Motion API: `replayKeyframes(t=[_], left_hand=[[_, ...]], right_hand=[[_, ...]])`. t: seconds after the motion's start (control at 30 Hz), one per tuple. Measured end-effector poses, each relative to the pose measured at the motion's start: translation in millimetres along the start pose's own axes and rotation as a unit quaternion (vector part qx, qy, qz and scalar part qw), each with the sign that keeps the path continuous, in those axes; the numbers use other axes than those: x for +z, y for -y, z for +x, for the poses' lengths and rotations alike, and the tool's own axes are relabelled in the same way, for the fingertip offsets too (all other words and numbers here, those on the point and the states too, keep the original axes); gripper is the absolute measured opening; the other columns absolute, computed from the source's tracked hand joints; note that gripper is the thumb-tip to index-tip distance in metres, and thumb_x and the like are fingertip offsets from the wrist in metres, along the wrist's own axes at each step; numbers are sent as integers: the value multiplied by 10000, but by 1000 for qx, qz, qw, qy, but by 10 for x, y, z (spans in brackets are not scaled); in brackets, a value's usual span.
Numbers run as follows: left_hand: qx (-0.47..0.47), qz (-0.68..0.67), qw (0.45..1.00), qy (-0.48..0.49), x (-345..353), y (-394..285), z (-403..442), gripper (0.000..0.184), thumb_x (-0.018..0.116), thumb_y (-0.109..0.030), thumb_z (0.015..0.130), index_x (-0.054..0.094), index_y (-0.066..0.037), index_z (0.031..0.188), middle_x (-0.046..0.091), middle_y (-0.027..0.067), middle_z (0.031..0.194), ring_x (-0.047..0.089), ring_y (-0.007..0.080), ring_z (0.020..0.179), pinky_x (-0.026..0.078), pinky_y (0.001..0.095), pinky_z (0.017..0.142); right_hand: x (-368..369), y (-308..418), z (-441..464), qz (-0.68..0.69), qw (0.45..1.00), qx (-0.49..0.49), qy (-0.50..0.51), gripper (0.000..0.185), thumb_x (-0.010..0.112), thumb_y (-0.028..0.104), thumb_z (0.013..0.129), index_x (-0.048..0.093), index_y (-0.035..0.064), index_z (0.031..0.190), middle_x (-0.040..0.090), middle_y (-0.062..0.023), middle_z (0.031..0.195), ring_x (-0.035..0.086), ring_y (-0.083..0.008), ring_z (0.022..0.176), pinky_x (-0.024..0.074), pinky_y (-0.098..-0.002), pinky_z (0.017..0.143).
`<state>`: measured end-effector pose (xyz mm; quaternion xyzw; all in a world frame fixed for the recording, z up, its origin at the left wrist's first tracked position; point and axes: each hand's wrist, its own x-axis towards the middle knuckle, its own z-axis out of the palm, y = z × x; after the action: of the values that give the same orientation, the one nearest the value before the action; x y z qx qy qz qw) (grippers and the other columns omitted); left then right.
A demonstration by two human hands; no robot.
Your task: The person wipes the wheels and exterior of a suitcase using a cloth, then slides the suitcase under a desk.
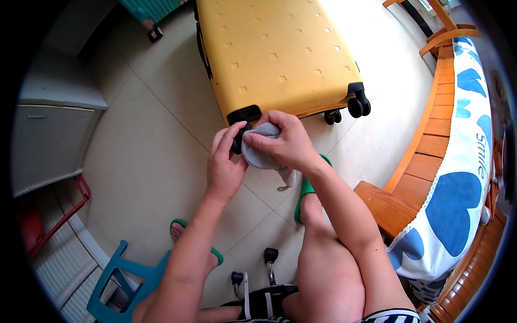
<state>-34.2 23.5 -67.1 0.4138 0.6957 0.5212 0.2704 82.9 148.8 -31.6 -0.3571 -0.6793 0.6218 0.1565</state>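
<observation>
A yellow suitcase (274,54) lies on the floor with its black wheels toward me. My right hand (288,142) grips a grey cloth (261,156) and presses it against the near left wheel (238,141). The cloth's lower end hangs down with a small loop. On the other side of that wheel, my left hand (223,161) has its fingers closed around the wheel, which is partly hidden by the hands and cloth. Another double wheel (358,102) stands out at the suitcase's right corner.
A wooden bench (420,167) with a blue and white cover (458,199) runs along the right. At lower left is a teal plastic stool (116,285). A grey cabinet (54,145) stands left; a teal suitcase (151,11) is at the top.
</observation>
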Motion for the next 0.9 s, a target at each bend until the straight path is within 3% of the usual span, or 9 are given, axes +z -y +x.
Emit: replayKeyframes(t=[0.13, 0.2, 0.23, 0.37, 0.6, 0.7, 0.77, 0.83, 0.9], left_hand=[[-2, 2, 1000, -21, 18, 42, -21, 581, 753, 4, 766, 571, -127, 1302, 571, 83, 1175, 609, 202, 972, 521, 287, 752], [-25, 12, 999, 22, -15, -9, -19, 542, 718, 35, 829, 522, -40, 1329, 524, 76, 1260, 566, 187, 1137, 502, 306, 976], [-26, 12, 999, 20, -21, -36, -18, 542, 718, 35, 829, 522, -40, 1329, 524, 76, 1260, 566, 187, 1137, 502, 306, 976], [-75, -35, 996, 35, -32, -148, -6, 529, 753, -83, 844, 533, -49, 1324, 521, 44, 1228, 558, 155, 1098, 494, 302, 980], [-81, -85, 993, 2, 50, -35, -31, 480, 666, 39, 875, 511, -47, 1321, 529, 47, 1234, 565, 174, 1143, 491, 303, 979], [-105, -92, 990, -9, 59, -22, -22, 500, 667, 79, 847, 510, -36, 1308, 534, 71, 1229, 564, 195, 1159, 496, 318, 980], [-16, 37, 999, -12, 51, -62, -16, 535, 692, 86, 821, 505, -23, 1310, 540, 93, 1236, 570, 208, 1153, 502, 326, 973], [-23, 23, 999, -10, 67, -18, -28, 546, 699, 86, 814, 502, -17, 1313, 543, 100, 1234, 574, 213, 1146, 505, 328, 967], [-27, 11, 999, -14, 55, -20, -8, 557, 706, 86, 807, 499, -12, 1315, 546, 107, 1233, 577, 218, 1140, 508, 330, 961]], right_hand=[[-54, 86, 235, 4, 999, 40, 22, 254, 783, 225, 827, 645, 14, 861, 653, -41, 776, 598, -93, 726, 513, -261, 656], [-98, 42, 202, -10, 999, 34, -11, 268, 776, 236, 816, 656, 3, 872, 666, -72, 784, 616, -122, 728, 522, -285, 669], [-133, 1, 166, -22, 998, 30, -44, 285, 769, 247, 805, 667, -7, 884, 678, -103, 792, 635, -150, 730, 530, -309, 682], [-263, -100, 23, 65, 990, 61, -113, 291, 759, 267, 847, 652, 9, 927, 688, -74, 822, 645, -141, 762, 538, -297, 696], [34, -87, -15, 64, 998, 8, 16, 422, 790, 306, 797, 614, 17, 1048, 678, -105, 922, 647, -179, 854, 530, -327, 777], [119, -84, -64, 21, 999, 25, -10, 378, 760, 319, 803, 642, 6, 979, 689, -147, 876, 669, -229, 810, 534, -351, 754], [117, 57, -8, -2, 999, 27, -36, 363, 753, 313, 802, 651, -1, 955, 688, -158, 855, 673, -238, 795, 535, -356, 742], [94, 98, 78, -20, 997, 29, -69, 350, 747, 306, 801, 659, -7, 931, 687, -169, 833, 676, -248, 779, 535, -361, 730], [90, 31, 173, -19, 998, 39, -49, 298, 747, 270, 840, 640, 0, 909, 647, -55, 768, 595, -106, 708, 504, -282, 642]])
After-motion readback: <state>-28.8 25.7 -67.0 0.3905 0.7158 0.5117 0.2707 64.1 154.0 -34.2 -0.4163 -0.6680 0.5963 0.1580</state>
